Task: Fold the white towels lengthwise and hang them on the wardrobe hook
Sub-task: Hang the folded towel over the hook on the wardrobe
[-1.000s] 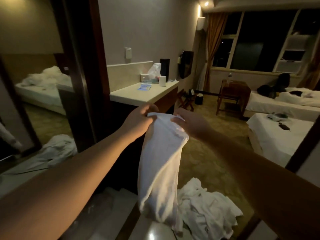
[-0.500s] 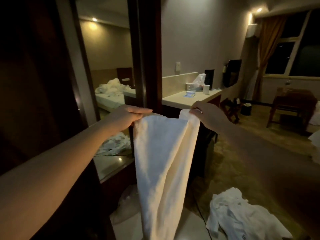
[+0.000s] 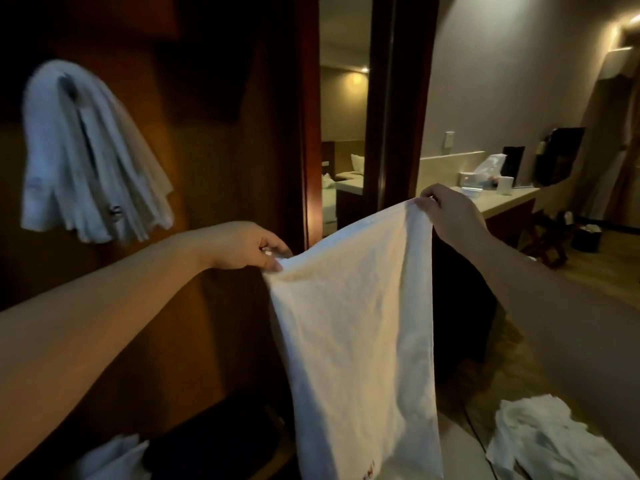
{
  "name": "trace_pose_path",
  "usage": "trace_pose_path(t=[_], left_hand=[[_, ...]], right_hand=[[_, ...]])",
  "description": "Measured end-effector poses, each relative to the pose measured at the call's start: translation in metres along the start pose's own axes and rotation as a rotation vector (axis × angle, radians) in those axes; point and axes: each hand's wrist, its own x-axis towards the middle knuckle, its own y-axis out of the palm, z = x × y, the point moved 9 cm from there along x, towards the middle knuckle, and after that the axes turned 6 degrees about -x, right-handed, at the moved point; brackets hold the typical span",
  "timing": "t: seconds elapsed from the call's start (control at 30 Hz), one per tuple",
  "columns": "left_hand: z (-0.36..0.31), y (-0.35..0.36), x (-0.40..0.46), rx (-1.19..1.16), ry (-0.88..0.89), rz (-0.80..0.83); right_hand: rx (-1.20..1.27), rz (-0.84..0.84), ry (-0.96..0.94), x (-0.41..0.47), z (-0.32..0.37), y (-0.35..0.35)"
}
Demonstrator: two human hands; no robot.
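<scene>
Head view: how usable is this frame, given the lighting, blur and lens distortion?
Head view: dim, warm room light; the wardrobe interior top left is nearly black. The hanging towels are smeared by motion blur, while the held towel, left hand and right hand are fairly sharp. A ceiling lamp flares at the upper right edge, and wide-angle distortion bows the door frame.

Left hand [image 3: 247, 245] and right hand [image 3: 450, 216] pinch white towel's [image 3: 353, 327] top corners.

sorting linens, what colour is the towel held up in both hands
White, with a small reddish mark near its bottom edge; the towel shows best in the head view.
</scene>
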Motion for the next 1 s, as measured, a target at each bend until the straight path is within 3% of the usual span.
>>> trace_pose_path(t=[0.23,0.4,0.5,0.63,0.87,1.0], left_hand=[[0.066,-0.016,-0.11,0.163,-0.16,0.161],[0.119,-0.039,-0.178,0.272,-0.271,0.123],[0.146,-0.061,-0.214,0.488,-0.366,0.048],[0.173,-0.079,-0.26,0.583,-0.48,-0.051],[0.196,-0.101,-0.323,0.302,-0.475,-0.451],[0.214,-0.111,-0.352,0.289,-0.56,-0.528]], right_hand=[[-0.039,-0.003,-0.038,-0.046,0.132,0.035],[-0.027,0.014,-0.11,-0.068,0.203,0.051],[0.009,-0.008,-0.145,-0.072,0.233,0.052],[0.029,0.016,-0.232,-0.077,0.273,0.061],[0.101,-0.035,-0.229,-0.083,0.307,0.068],[0.113,-0.043,-0.175,-0.088,0.312,0.07]])
